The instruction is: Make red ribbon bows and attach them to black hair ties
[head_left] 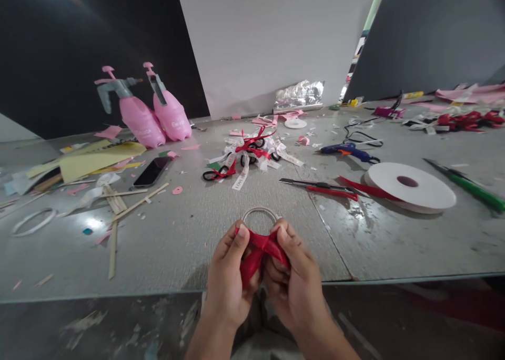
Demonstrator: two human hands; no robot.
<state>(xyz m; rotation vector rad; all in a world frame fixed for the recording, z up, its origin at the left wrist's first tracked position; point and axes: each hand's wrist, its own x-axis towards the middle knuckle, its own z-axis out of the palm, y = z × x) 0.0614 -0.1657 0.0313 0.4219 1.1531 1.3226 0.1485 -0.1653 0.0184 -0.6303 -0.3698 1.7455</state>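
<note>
A red ribbon bow [263,246] is held over the table's front edge. My left hand [232,270] pinches its left loop between thumb and fingers. On the other side, my right hand [294,268] pinches the right loop. A thin metallic ring [260,211] shows just beyond the bow, between my fingertips; its lower part is hidden. Beyond my hands lies a pile of red and white ribbon bows with black bands [252,152]. To the right is a white spool [410,187] with red ribbon trailing left from it.
A box cutter [311,184], a blue glue gun [349,151] and green-handled scissors [469,186] lie to the right. On the left are a phone [152,172], wooden sticks [136,205], yellow paper [100,157] and pink spray bottles [138,119]. Foil [300,95] stands at the back.
</note>
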